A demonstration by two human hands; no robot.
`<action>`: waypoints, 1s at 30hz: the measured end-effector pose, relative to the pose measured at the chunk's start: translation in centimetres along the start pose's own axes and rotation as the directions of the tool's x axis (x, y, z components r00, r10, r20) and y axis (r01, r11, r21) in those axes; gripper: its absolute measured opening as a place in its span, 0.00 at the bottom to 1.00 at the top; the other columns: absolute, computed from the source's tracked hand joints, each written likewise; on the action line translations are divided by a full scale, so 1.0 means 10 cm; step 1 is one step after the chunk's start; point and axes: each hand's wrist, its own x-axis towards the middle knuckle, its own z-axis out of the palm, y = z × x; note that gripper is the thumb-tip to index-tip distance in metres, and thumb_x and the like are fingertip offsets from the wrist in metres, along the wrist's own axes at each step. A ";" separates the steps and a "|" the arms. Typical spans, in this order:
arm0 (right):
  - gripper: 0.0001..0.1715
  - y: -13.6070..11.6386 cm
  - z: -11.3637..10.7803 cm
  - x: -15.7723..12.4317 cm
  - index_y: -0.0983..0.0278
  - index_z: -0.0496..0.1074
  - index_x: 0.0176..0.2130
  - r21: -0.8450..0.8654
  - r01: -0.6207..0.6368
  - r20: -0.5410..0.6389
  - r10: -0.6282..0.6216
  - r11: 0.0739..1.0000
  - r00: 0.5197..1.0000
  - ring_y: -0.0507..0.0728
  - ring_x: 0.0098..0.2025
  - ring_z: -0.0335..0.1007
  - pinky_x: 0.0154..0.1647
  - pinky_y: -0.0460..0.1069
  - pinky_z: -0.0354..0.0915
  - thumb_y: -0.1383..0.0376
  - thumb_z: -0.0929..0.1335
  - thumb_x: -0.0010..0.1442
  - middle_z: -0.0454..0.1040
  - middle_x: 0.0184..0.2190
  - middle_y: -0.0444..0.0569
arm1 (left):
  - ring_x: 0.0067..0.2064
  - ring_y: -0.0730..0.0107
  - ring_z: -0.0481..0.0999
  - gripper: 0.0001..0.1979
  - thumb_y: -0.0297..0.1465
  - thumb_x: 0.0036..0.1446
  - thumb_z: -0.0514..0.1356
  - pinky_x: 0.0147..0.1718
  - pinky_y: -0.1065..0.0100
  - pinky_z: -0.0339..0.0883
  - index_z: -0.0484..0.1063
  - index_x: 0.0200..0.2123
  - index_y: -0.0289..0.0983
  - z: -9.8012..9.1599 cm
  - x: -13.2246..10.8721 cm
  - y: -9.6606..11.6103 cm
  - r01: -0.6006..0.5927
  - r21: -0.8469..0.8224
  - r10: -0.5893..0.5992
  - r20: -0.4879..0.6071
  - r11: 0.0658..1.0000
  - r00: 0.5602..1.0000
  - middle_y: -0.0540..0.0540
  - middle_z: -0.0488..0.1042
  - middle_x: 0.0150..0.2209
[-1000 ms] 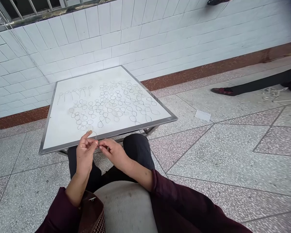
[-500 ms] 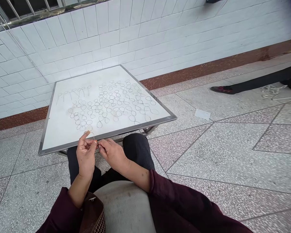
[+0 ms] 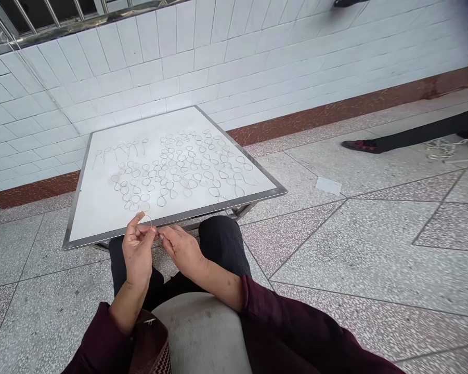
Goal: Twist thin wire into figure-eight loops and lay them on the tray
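I have two bare hands in view, both at the table's near edge. The left hand (image 3: 138, 252) keeps a narrow grip, thumb against finger, on one thin strand (image 3: 150, 218) that curves up past the fingertips toward the table (image 3: 159, 119). The right hand (image 3: 185, 252) is just beside it, its grip pinched equally narrow on what reads as the lower end of that strand (so fine that I lose it between the fingertips).

On the table's white top, beyond the hands, lie looped strands (image 3: 192, 179), many in figure-eight shapes. I make it several dozen; lines cross and the palest fade into the white, so I cannot give an exact count. Toward the table's far left is a row of single loops with tails (image 3: 125, 148), about six, some tails overlapping.

On the near side of the table are two dark-trousered knees, partly hidden by the forearms, one grey ribbed cloth (image 3: 205, 332) and one brown bag (image 3: 152, 343), both cut off below. Right of the table, one white sheet (image 3: 328, 186) lies on the floor. Farther right are another person's dark-trousered leg, one shoe (image 3: 361, 146) and a pale tangled cord (image 3: 440, 149). Behind the table stands the tiled wall (image 3: 148, 67).
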 end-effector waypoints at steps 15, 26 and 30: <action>0.11 -0.03 0.04 -0.06 0.60 0.68 0.37 0.213 -0.003 0.030 -0.004 0.977 1.000 0.55 0.35 0.68 0.38 0.49 0.64 0.70 0.60 0.70 0.72 0.28 0.44 | 0.28 0.76 0.72 0.24 0.30 0.50 0.69 0.36 0.70 0.70 0.73 0.52 0.39 -0.13 0.04 0.06 0.022 0.008 -0.022 0.075 1.000 0.997 0.54 0.71 0.28; 0.12 -0.05 0.06 -0.13 0.59 0.69 0.44 0.284 -0.009 0.059 -0.008 0.959 0.998 0.57 0.36 0.70 0.40 0.51 0.66 0.69 0.59 0.70 0.75 0.29 0.44 | 0.29 0.76 0.71 0.24 0.29 0.50 0.69 0.35 0.70 0.69 0.74 0.52 0.40 -0.18 0.09 0.18 -0.001 -0.017 0.003 0.092 1.000 0.996 0.55 0.70 0.28; 0.11 -0.08 0.02 -0.17 0.59 0.69 0.44 0.326 -0.025 0.090 -0.005 0.945 0.996 0.56 0.36 0.71 0.40 0.50 0.66 0.68 0.59 0.70 0.75 0.29 0.44 | 0.29 0.77 0.71 0.26 0.28 0.49 0.70 0.35 0.71 0.68 0.74 0.53 0.39 -0.24 0.15 0.28 0.008 -0.076 0.000 0.100 0.997 0.995 0.54 0.71 0.28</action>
